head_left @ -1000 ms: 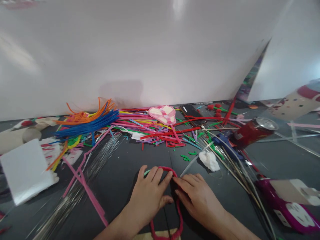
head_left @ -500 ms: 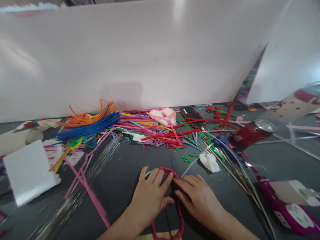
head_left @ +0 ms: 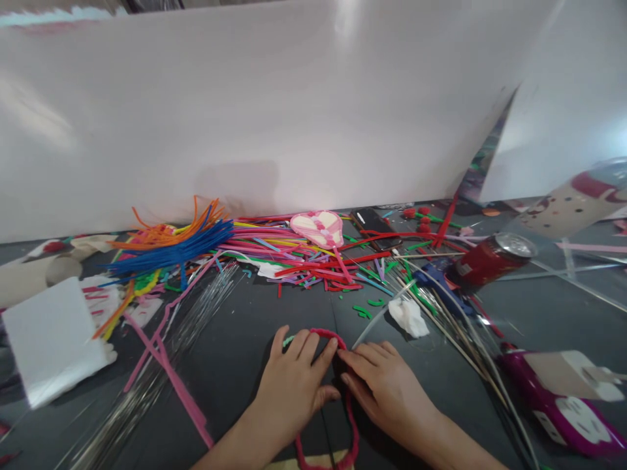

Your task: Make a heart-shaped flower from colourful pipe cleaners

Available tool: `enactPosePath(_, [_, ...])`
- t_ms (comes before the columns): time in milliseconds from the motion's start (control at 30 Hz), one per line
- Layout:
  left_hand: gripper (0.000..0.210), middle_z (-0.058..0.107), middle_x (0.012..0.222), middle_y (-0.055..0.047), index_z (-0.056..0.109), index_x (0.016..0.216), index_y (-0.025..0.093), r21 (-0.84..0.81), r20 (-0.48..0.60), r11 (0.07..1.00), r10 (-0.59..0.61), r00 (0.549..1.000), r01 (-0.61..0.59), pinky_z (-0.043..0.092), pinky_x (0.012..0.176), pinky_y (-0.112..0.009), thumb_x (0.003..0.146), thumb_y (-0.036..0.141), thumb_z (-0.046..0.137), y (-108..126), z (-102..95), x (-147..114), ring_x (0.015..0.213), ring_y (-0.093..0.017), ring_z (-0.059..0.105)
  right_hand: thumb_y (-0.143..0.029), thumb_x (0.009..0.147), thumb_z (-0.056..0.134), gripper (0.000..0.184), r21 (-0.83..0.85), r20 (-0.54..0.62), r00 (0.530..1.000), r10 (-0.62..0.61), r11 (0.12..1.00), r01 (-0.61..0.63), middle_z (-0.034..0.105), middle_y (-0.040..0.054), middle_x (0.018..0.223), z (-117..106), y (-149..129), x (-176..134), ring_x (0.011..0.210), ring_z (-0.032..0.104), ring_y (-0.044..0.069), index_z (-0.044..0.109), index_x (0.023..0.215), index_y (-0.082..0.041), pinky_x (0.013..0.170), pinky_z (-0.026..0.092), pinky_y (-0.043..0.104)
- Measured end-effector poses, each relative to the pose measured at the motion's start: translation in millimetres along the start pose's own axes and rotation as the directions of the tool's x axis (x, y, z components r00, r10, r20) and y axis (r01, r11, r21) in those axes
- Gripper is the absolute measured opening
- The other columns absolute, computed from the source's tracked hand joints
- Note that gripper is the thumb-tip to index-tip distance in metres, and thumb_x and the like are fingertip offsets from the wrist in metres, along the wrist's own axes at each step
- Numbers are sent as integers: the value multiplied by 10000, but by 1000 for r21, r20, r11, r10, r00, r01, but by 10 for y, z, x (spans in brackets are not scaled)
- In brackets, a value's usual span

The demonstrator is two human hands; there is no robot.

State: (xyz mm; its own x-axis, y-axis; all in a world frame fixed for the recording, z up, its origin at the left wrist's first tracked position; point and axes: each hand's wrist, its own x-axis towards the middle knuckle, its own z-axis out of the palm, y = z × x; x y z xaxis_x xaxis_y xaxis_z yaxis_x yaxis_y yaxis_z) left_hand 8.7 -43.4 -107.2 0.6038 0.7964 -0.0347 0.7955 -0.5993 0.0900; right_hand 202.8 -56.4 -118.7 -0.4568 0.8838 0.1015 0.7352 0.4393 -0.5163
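Observation:
A red fuzzy pipe cleaner loop, bent into a tall ring, lies on the dark table in front of me. My left hand reaches over its upper left part, fingers curved down and the index fingertip pressing the loop near its top right. Close beside that fingertip, my right hand pinches the right side of the ring between thumb and index finger. A small mint-green fuzzy end peeks out by my left fingers. Part of the loop is hidden under both hands.
Bundles of blue pipe cleaners and pink ones lie along the white board. A pink-and-cream heart rests on them. To the right are crumpled tissue, a red can and a purple power strip; thin wires spread left.
Both hands stay almost still on the red loop. The whole view has shifted very slightly.

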Motion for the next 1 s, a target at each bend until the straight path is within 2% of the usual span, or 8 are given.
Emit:
enactPosePath(367, [575, 566, 1168, -88, 410, 1313, 297, -7, -2, 1000, -14, 1000, 14, 218, 985, -568, 809, 567, 467, 17, -24, 7, 1113, -272, 475, -204, 865, 508, 275, -32, -16, 1000, -15, 999, 14, 658, 69, 919, -10, 1, 12, 828, 582, 194, 598, 1124, -212, 728, 361, 323])
enactPosePath(500, [547, 565, 1177, -98, 429, 1300, 282, -13, -22, 1000, -4, 1000, 3, 228, 976, -564, 814, 518, 511, 19, -62, 15, 1104, -277, 479, -172, 873, 472, 266, 7, -21, 1000, -17, 1000, 17, 658, 64, 904, -18, 34, 5, 815, 587, 187, 608, 1097, -214, 719, 386, 318])
enactPosePath(633, [370, 614, 1104, -86, 489, 1241, 233, -79, -64, 997, -15, 998, 10, 276, 965, -487, 883, 325, 473, -23, -91, 57, 1026, -236, 523, -179, 895, 425, 254, 66, -60, 998, 29, 998, -25, 644, 72, 871, -36, 94, 15, 789, 585, 182, 620, 1058, -193, 715, 434, 300])
enactPosePath(700, [258, 649, 1008, -62, 573, 1108, 204, -140, -99, 990, -39, 994, 24, 319, 937, -431, 892, 195, 430, -65, -86, 85, 944, -203, 555, -194, 900, 421, 248, 83, -77, 995, 59, 995, -52, 637, 72, 866, -56, 120, 28, 792, 589, 182, 618, 1049, -189, 721, 455, 295])
enactPosePath(767, [244, 662, 955, -50, 609, 994, 192, -209, -130, 978, -47, 990, 19, 348, 914, -394, 882, 123, 403, -114, -72, 105, 899, -186, 569, -204, 900, 423, 238, 98, -98, 992, 79, 993, -70, 635, 70, 866, -77, 137, 42, 790, 595, 180, 618, 1036, -186, 718, 470, 287])
enactPosePath(900, [208, 651, 932, -56, 621, 922, 187, -320, -219, 947, -109, 970, 35, 395, 856, -343, 885, 159, 417, -215, -70, 110, 906, -182, 573, -207, 893, 434, 222, 104, -114, 990, 81, 992, -69, 634, 64, 855, -99, 151, 57, 784, 601, 181, 624, 1006, -184, 709, 483, 288])
enactPosePath(1000, [173, 639, 966, -62, 625, 947, 193, -313, -198, 941, -199, 960, 131, 397, 846, -341, 876, 217, 470, -273, -132, 122, 932, -190, 567, -212, 888, 445, 214, 113, -124, 990, 67, 992, -53, 635, 66, 867, -98, 150, 63, 802, 607, 184, 625, 1001, -181, 725, 486, 295])
